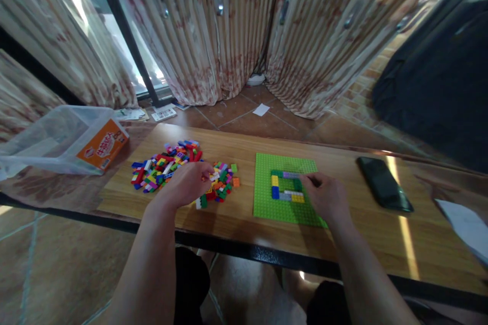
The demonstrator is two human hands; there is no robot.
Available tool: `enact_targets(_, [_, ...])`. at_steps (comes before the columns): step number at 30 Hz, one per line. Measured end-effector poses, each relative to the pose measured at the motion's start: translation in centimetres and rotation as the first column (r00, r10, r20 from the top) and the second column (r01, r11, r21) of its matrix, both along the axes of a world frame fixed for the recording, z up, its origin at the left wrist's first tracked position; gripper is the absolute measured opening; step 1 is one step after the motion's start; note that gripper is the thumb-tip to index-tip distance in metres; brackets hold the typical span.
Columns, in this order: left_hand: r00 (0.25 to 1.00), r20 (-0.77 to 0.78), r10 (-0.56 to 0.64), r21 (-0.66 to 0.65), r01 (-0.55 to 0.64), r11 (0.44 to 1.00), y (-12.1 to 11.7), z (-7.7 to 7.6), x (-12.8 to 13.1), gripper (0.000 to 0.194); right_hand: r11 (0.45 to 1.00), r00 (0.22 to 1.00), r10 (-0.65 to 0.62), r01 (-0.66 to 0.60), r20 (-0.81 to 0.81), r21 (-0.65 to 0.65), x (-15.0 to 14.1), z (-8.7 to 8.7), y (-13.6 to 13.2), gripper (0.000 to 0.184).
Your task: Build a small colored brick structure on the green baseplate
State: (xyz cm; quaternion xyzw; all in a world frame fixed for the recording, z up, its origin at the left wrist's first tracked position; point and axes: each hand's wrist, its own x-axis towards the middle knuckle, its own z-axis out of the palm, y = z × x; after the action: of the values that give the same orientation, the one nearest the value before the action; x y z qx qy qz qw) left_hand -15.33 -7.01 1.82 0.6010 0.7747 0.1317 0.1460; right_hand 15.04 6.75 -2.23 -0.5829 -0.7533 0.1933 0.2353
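Observation:
A light green studded baseplate lies on the wooden table. On it, toy bricks form a rectangular outline in yellow, blue, grey, purple and dark green, with a bare middle. My right hand is at the outline's right side, fingertips pinched near its upper right corner; whatever they hold is hidden. To the left spreads a pile of loose toy bricks in many colours. My left hand reaches over the pile's right part, fingers curled in, and covers some bricks. What it grips does not show.
A clear plastic box with an orange label stands at the left. A black phone lies right of the baseplate, and white paper is at the far right. Curtains hang behind the table.

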Motion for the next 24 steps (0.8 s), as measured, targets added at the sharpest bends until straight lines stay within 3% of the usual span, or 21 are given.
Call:
enact_targets(3, [0.987, 0.161, -0.029, 0.108, 0.012, 0.994, 0.3, 0.4, 0.2, 0.02, 0.999, 0.996, -0.024, 0.026, -0.08, 0.02, 0.3, 0.2, 0.1, 0.034])
enact_targets(6, [0.924, 0.356, -0.137, 0.196, 0.07, 0.978, 1.1, 0.4, 1.5, 0.022, 0.999, 0.981, -0.023, 0.029, -0.193, 0.026, 0.3, 0.5, 0.1, 0.032])
enact_targets(10, [0.824, 0.503, -0.261, 0.211, 0.176, 0.962, 2.9, -0.8, 4.5, 0.018, 0.995, 0.914, 0.101, -0.103, -0.392, 0.018, -0.2, 0.5, -0.3, 0.028])
enact_targets(12, [0.79, 0.532, -0.305, 0.223, 0.217, 0.95, 4.0, -1.6, 6.1, 0.019, 0.977, 0.865, 0.196, -0.214, -0.463, 0.014, -0.4, 0.4, -0.6, 0.026])
enact_targets(15, [0.796, 0.501, -0.34, 0.265, 0.233, 0.936, 5.6, -2.6, 8.4, 0.018, 0.941, 0.826, 0.288, -0.337, -0.485, -0.017, -0.4, 0.2, -1.0, 0.024])
enact_targets(24, [0.781, 0.449, -0.434, 0.41, 0.252, 0.877, 7.9, -3.1, 13.2, 0.022, 0.923, 0.847, 0.337, -0.384, -0.411, -0.035, 0.9, 0.2, -0.4, 0.019])
